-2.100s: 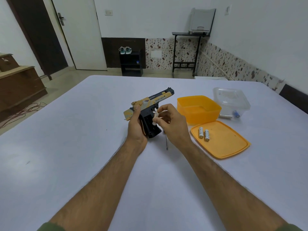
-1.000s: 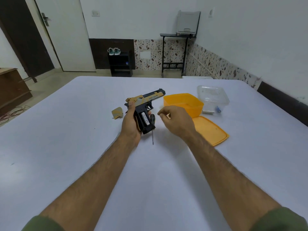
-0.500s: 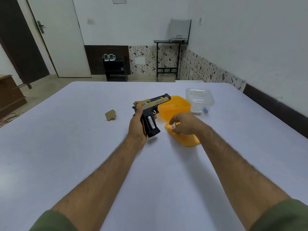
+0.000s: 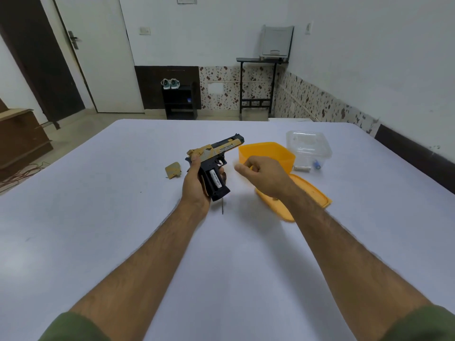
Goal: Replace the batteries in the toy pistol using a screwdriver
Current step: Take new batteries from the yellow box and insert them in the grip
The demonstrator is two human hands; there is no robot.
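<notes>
Orange lid (image 4: 310, 193) partly behind right hand (image 4: 264, 177), possibly pinching battery.

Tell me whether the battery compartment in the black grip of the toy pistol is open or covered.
Open. The black grip shows a white battery exposed, and the tan cover piece lies apart on the table.

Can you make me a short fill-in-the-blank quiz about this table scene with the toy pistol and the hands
1. The toy pistol is gripped by the ____ hand.
2. One white ____ sits in the pistol's open grip.
3. The tan grip cover lies on the ____, apart from the pistol.
4. The orange lid lies flat beside the orange ____, under the right hand.

Missing words: left; battery; table; container
</notes>
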